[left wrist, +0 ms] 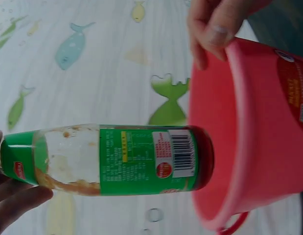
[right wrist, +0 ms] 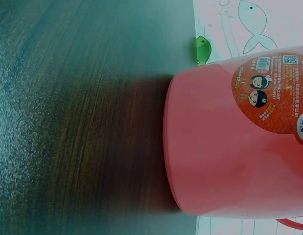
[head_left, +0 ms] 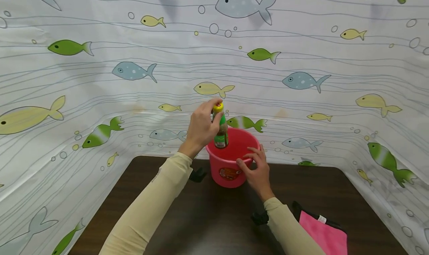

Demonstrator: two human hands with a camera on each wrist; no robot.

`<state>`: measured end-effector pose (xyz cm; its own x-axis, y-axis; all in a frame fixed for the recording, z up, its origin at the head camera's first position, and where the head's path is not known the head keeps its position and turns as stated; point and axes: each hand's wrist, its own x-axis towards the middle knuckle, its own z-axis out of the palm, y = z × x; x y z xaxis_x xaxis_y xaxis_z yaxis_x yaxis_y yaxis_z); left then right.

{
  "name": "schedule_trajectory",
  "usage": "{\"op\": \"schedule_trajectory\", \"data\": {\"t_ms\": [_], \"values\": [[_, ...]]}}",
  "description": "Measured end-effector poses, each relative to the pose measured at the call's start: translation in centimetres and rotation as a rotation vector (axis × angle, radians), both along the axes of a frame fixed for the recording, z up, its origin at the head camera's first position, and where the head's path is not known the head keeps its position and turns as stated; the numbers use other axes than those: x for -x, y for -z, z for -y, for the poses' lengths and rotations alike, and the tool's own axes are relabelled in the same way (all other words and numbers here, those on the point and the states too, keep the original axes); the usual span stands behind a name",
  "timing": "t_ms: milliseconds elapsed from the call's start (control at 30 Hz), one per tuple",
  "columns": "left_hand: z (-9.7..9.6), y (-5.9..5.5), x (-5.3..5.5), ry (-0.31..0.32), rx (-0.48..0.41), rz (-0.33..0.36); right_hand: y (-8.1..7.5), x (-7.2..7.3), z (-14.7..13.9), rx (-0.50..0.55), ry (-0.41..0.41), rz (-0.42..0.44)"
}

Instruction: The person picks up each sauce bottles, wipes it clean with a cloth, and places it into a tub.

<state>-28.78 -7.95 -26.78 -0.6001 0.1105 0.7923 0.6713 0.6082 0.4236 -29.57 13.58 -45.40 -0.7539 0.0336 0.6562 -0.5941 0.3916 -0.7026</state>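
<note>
My left hand grips a glass bottle near its top, under a yellow cap. The bottle has green labels and brown residue in its clear middle, best seen in the left wrist view. Its base is at the mouth of a pink-red bucket, overlapping the opening in both the head and left wrist views. My right hand pinches the bucket's near right rim, thumb outside and fingers over the edge. The bucket stands upright on the dark table; the right wrist view shows its side and round orange-red sticker.
The dark wooden table is enclosed by a white fish-printed sheet at the back and sides. A pink cloth item with black edging lies at the right front, beside my right forearm.
</note>
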Motion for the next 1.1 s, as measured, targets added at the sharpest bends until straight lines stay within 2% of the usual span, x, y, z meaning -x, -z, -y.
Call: {"op": "schedule_trajectory", "data": {"t_ms": [133, 300, 500, 667, 967, 1100], "values": [[-0.1, 1.8, 1.1, -0.007, -0.014, 0.031, 0.0, 0.0, 0.2, -0.005, 0.0, -0.006], [-0.1, 4.8, 2.4, -0.038, 0.0, 0.061, -0.1, -0.3, 0.4, -0.014, 0.0, 0.002], [-0.5, 7.5, 3.2, -0.054, 0.043, 0.101, -0.1, -0.4, 0.4, -0.022, -0.001, -0.01], [-0.8, 8.6, 3.6, -0.047, 0.071, 0.124, -0.1, -0.2, 0.2, -0.034, 0.005, -0.011], [-1.5, 9.5, 3.8, -0.056, 0.141, 0.241, -0.2, 0.1, -0.2, -0.098, 0.038, -0.034], [-1.8, 10.1, 3.8, -0.056, 0.183, 0.264, -0.4, 0.0, -0.4, -0.141, 0.06, -0.04]]}}
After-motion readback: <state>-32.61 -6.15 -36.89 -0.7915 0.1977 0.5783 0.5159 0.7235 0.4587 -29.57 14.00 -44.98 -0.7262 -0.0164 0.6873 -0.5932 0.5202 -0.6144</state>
